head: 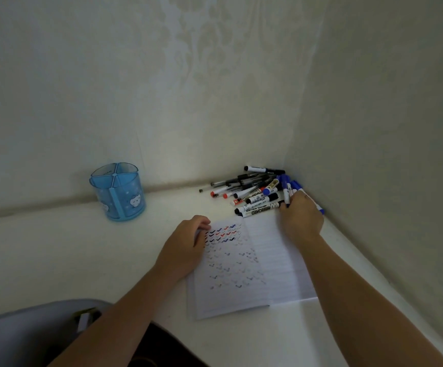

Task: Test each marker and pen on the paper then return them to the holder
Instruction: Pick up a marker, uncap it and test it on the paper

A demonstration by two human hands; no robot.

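Note:
An open lined notebook (270, 260) lies on the white table, its left page covered with small red, blue and black tick marks. My left hand (185, 245) rests on the left page's top corner, fingers curled down onto the paper. A heap of markers and pens (254, 192) lies in the far right corner. My right hand (301, 218) reaches into the heap's right side, fingers closing on a blue-capped marker (287, 193). A blue translucent holder (118, 192) with divided compartments stands empty at the left by the wall.
Walls meet in a corner right behind the pen heap. The white table (69, 247) stretches left between holder and notebook. A grey chair or bag edge (29, 332) shows at the bottom left.

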